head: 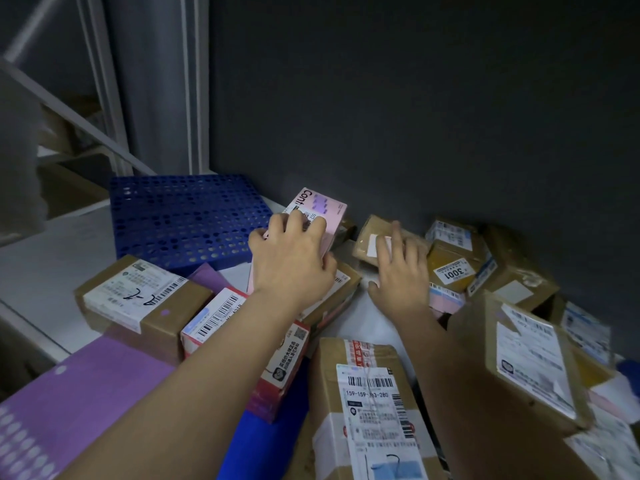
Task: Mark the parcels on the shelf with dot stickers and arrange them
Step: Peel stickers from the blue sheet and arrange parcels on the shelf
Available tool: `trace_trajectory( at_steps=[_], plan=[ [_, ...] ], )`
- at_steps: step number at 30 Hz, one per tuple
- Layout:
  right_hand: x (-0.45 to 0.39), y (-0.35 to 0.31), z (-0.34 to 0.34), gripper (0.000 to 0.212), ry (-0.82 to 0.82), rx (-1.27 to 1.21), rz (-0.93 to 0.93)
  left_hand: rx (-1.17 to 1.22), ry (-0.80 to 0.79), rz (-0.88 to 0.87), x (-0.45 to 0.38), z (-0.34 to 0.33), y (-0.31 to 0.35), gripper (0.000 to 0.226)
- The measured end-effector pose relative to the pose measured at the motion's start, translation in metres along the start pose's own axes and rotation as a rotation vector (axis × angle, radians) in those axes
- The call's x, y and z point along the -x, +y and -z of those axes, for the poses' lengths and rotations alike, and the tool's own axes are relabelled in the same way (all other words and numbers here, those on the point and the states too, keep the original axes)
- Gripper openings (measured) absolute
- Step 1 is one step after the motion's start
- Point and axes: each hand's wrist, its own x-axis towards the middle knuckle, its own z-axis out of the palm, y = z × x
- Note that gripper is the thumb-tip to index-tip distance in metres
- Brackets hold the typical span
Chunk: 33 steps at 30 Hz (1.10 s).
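Both arms are deep in the pile on the white shelf, and this looks like the arranging step rather than the marking one. The left hand has its grip wrapped over the top edge of a flat pink cardboard box with dark lettering, fingers curled across it, the box tilted up against the heap just beside a blue perforated plastic tray. The right hand lies with fingers spread on a small brown cardboard parcel with a white label; that hand is blurred, so I can't tell whether the grip has closed on it or is merely pressing on top.

Parcels lie everywhere. A brown carton with handwriting on its white label sits at the left and already carries a purple dot sticker. A red-and-white box with barcodes leans beside it. In front lies a long brown parcel with a printed shipping label. Behind the right hand, a yellowish parcel marked 3001 is wedged among others.

The purple sheet of dot stickers lies at the near left, well apart from both hands.

Next, I'd judge, the pink box needs lifting clear and setting square, then a dot peeled from that sheet.
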Motion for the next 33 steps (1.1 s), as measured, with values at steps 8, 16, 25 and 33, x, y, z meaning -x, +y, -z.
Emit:
trace_trajectory(
  at_steps=[8,16,25,33],
  plan=[
    [-0.012,0.012,0.013,0.083,0.027,-0.064,-0.17,-0.01,-0.009,0.001,0.001,0.001,0.002,0.043],
    [0.02,0.018,0.083,0.089,0.381,-0.42,-0.351,0.056,-0.054,-0.019,0.004,0.008,0.007,0.045],
    [0.103,0.036,0.173,0.088,0.43,-0.943,-0.377,0.65,-0.034,0.033,0.049,0.063,0.029,0.046],
    [0.182,0.027,0.219,0.086,0.473,-0.94,-0.204,1.647,-0.695,0.359,0.111,0.138,0.048,0.088]
  ],
)
